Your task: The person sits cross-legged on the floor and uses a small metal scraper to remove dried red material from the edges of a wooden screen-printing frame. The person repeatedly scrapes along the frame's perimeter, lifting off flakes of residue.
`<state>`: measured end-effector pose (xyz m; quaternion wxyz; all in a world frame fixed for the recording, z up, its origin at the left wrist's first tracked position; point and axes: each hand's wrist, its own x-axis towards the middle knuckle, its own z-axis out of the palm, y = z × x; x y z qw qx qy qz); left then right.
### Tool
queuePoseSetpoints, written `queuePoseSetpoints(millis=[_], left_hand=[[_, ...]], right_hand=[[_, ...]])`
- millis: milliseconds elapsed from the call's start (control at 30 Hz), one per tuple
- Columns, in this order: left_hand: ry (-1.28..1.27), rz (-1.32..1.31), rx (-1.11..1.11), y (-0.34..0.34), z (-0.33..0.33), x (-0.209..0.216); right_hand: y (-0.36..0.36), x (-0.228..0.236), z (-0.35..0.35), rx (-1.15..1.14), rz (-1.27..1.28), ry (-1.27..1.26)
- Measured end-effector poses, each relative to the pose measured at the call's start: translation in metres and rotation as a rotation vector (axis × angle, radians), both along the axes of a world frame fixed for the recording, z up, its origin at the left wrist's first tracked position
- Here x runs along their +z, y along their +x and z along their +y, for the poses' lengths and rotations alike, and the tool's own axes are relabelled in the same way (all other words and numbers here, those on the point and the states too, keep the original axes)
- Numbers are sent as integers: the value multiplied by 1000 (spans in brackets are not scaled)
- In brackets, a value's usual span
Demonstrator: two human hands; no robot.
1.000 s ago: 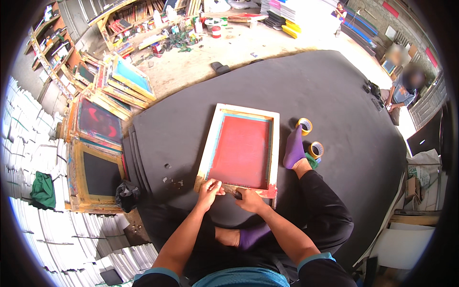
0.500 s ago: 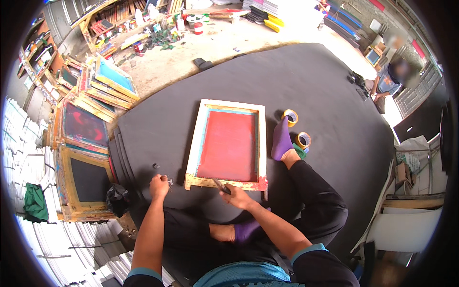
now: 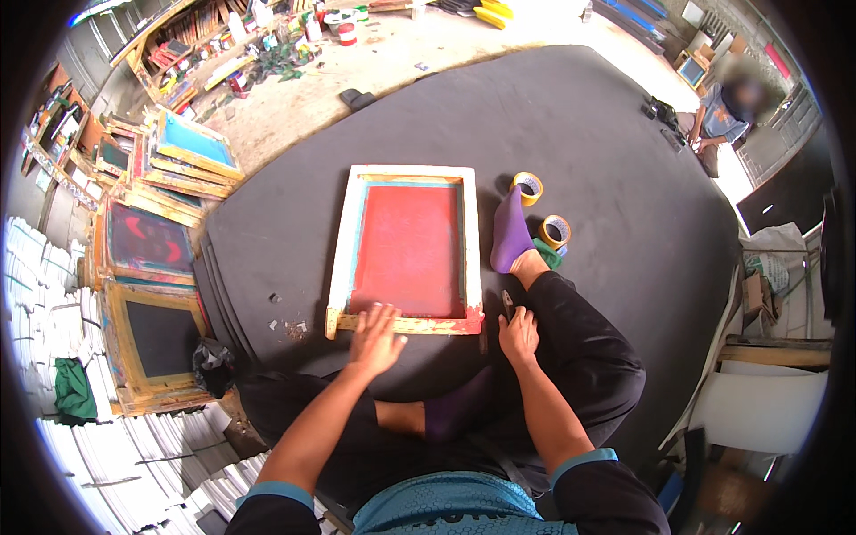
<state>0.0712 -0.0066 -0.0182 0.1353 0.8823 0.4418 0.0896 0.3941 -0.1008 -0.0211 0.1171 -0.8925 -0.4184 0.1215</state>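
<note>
A wooden screen-printing frame (image 3: 339, 241) with red mesh (image 3: 408, 250) lies flat on the black mat in front of me. Over its near rail my left hand (image 3: 376, 341) is spread, fingers stretched out and holding nothing; its fingertips reach the rail's inner edge. To the right of the frame, close to my right knee, my right hand (image 3: 519, 335) is closed around a hand tool (image 3: 507, 301) with a metal tip and dark handle. Most of the tool is hidden in the hand. Small scraps (image 3: 290, 330) lie left of the frame's near corner.
Two yellow tape rolls (image 3: 528, 188) (image 3: 555, 232) and a green cloth (image 3: 547, 253) lie by my purple-socked foot (image 3: 511, 234). More frames (image 3: 160, 334) lean at the left, beside stacked white sheets (image 3: 125, 468) and a black plastic bag (image 3: 213, 366). A person (image 3: 718, 120) sits far right.
My left hand has moved from the scraps on the mat rightward onto the frame's near rail and opened. My right hand, with the tool, has moved off the rail to the right.
</note>
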Motion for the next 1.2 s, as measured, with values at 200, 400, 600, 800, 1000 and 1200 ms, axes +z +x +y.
queuePoseSetpoints(millis=[200,400,600,800,1000,1200], left_hand=[[-50,109,-138,69,-45,-9],[-44,159,-148,75,-59,-7],[-28,145,-195,68,-61,-6],[26,153,-184,52,-61,-3],[-4,189,-80,34,-61,2],[-9,176,-20,31,-57,-3]], right_hand=[[4,-18,-4,-16,-50,-80],[-5,-4,2,152,-154,277],[-29,5,4,333,76,395],[-25,-8,-7,81,86,274],[-13,-4,-7,77,-115,44],[4,-15,-10,14,-38,-45]])
